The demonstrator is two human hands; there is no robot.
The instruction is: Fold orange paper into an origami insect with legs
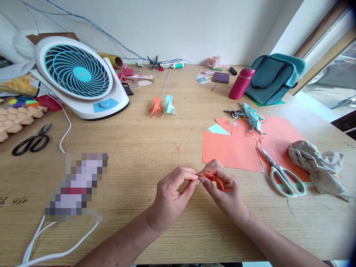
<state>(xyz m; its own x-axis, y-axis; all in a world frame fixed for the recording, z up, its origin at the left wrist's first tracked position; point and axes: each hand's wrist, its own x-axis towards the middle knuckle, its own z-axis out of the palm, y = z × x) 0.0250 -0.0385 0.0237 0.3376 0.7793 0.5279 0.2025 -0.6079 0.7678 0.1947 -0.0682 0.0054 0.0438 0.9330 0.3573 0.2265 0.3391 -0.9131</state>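
Note:
Between my hands, above the wooden table, is a small folded orange paper figure (218, 181). My right hand (224, 189) is closed around its body, with its thin folded parts sticking out past the palm. The thumb and fingertips of my left hand (174, 193) pinch the narrow tip on its left side. My fingers hide part of the figure. Farther back stand an orange paper insect (156, 106) and a light blue paper insect (169, 105), side by side. Light blue folded paper insects (253, 118) lie on the orange paper sheets (228, 148) at the right.
White-handled scissors (282, 178) and a crumpled grey cloth (317, 163) lie right of my hands. A fan (83, 78), black scissors (33, 141) and a blurred-out object with white cables (76, 185) occupy the left. A pink bottle (241, 83) and teal bag (271, 79) stand back right.

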